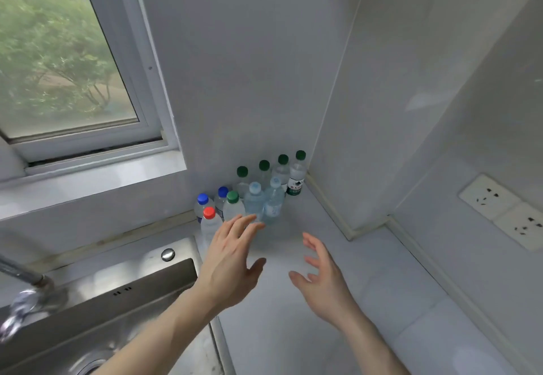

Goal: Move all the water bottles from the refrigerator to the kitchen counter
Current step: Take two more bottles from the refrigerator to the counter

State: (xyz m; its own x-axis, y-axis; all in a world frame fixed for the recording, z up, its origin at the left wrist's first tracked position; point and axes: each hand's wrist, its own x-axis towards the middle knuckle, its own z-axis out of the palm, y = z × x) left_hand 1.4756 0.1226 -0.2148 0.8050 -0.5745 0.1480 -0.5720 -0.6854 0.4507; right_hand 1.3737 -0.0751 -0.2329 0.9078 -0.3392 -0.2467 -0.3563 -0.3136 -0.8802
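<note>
Bottles of water stand upright in a tight cluster on the white kitchen counter (367, 286), packed into the wall corner, which serves as the landmark for everything else. Nearest the corner stands a labelled green-capped bottle (296, 179), and three more green-capped bottles (264, 173) run in a row along the back wall away from it. In front of that row stand two pale blue-capped bottles (264, 203), touching each other. Farther from the corner, toward the sink, come a lone green-capped bottle (233, 204), two dark blue-capped bottles (212, 201) and, farthest out, a red-capped bottle (209, 225) just beside the sink's rim.

The left hand (232, 263) hovers in front of the cluster, fingers straight and spread, holding nothing; its fingertips (249, 219) overlap the base of the pale blue-capped pair in this view, and whether they touch cannot be told. The right hand (321, 277) hangs over bare counter out from the corner, wide, fingers loosely bent, empty, well apart from the bottles.

A stainless steel sink (132, 295) lies beyond the bottles from the corner, with a blurred faucet (26, 289) over it. A window (64, 60) sits above the sink, and a wall socket (504, 211) is on the side wall away from the corner.
</note>
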